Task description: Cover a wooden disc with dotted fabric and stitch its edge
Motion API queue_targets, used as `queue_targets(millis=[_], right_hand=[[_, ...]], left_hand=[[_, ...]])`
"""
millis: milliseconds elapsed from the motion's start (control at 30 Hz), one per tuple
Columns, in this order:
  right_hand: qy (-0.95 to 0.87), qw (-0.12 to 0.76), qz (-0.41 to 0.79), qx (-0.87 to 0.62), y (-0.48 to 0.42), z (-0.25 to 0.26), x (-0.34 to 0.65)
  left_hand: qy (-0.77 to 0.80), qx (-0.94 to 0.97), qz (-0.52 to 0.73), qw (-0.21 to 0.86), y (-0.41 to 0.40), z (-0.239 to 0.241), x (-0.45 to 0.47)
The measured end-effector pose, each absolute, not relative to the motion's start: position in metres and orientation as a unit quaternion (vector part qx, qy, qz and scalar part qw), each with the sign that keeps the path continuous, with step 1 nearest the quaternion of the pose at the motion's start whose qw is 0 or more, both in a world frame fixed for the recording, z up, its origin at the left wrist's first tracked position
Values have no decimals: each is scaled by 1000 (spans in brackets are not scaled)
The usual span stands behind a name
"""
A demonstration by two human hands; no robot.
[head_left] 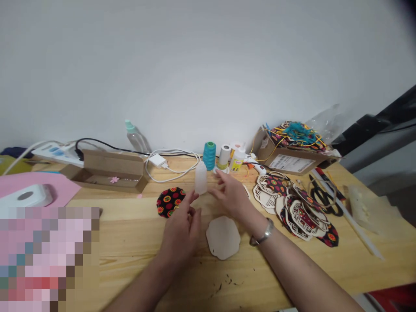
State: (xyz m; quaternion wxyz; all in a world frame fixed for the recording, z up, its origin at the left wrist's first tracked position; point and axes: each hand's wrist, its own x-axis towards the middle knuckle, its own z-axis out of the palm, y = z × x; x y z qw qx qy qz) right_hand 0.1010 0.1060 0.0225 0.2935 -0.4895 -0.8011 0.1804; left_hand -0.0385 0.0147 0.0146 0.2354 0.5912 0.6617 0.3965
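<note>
At the centre of the frame, one translucent white bottle [200,178] is standing upright on the wooden table [136,260], between the two hands.

Left hand [182,229]: fingers are curling loosely, half open, near the bottle's base; no hold is showing.

Right hand [231,193]: fingers are bending, partly open; a small pale piece [215,170] is showing at the fingertips, and whether it is being held cannot be told.

Left of centre: one round of black floral fabric [169,201] is lying flat, the left hand overlapping its edge in view.

Below centre: one pale scalloped plate [223,237] is lying flat between the forearms.

Risks, as judged: the bottle, being tall and narrow, could be tipping if a knuckle is catching it; any liquid inside could then be marking the fabric. A dragging left wrist could be shifting the round.

Behind the bottle: a teal thread spool [209,157] is standing.

Right of frame: patterned cutouts [300,214] are lying heaped, with black scissors [338,211] beside them.

Left of frame: an open brown box [113,184] is resting.
</note>
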Motion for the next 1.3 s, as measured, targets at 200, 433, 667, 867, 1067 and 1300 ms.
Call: queue_targets(millis=[200, 433, 667, 867, 1067, 1300], right_hand=[[-809, 251, 76, -526, 85, 16, 159], [-814, 260, 15, -519, 69, 15, 159], [-800, 364, 37, -475, 45, 19, 159], [-798, 381, 85, -460, 25, 21, 159], [-700, 368, 378, -482, 7, 29, 144], [-467, 367, 656, -467, 12, 32, 135]], left_hand=[[660, 592, 400, 233, 13, 13, -36], [709, 574, 395, 110, 18, 17, -56], [753, 639, 145, -60, 16, 18, -71], [747, 654, 71, -96, 16, 16, -67], [663, 711, 197, -128, -10, 35, -43], [517, 777, 357, -40, -40, 32, -10]])
